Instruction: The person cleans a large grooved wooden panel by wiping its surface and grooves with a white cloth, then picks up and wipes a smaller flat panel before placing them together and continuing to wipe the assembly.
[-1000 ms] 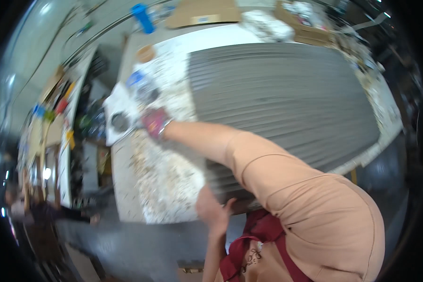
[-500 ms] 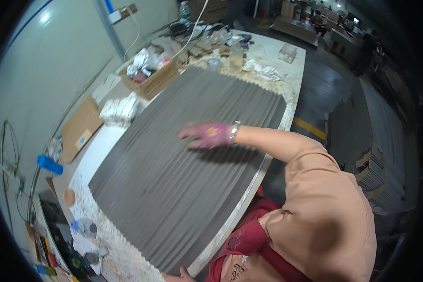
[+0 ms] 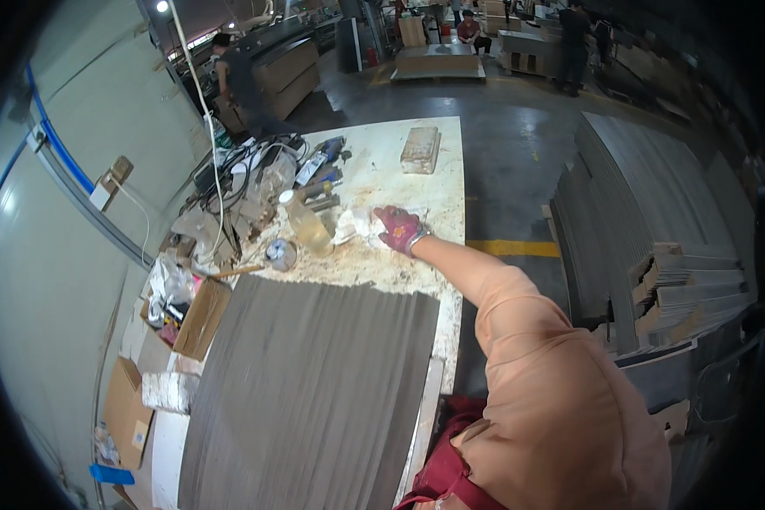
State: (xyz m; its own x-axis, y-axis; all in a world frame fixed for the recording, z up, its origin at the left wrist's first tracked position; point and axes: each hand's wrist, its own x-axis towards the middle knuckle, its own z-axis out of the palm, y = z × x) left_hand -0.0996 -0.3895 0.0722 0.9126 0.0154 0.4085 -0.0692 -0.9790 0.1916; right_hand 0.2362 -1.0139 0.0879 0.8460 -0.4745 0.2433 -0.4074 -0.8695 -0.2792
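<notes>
My right hand (image 3: 399,230), in a pink-red glove with a flower print, reaches across the far part of the table. Its fingers curl down onto a crumpled white rag (image 3: 355,226), and part of the rag lies under the hand. Just left of the rag a bottle of yellowish liquid (image 3: 308,225) stands with its white cap on. Nearer to me lies a broad stack of thin grey-brown strips (image 3: 306,374), side by side along the table. My left hand is out of the picture.
A clear-wrapped block (image 3: 420,150) lies at the table's far right. Cables and tools (image 3: 246,166) crowd the far left, with a cardboard box of odds and ends (image 3: 202,319) nearer. Stacked grey panels (image 3: 646,195) stand to the right. A person (image 3: 240,81) is beyond the table.
My right hand has moved from above the strips to the rag, its fingers now bent. The view has swung toward the table's far end, and my left hand has left the picture.
</notes>
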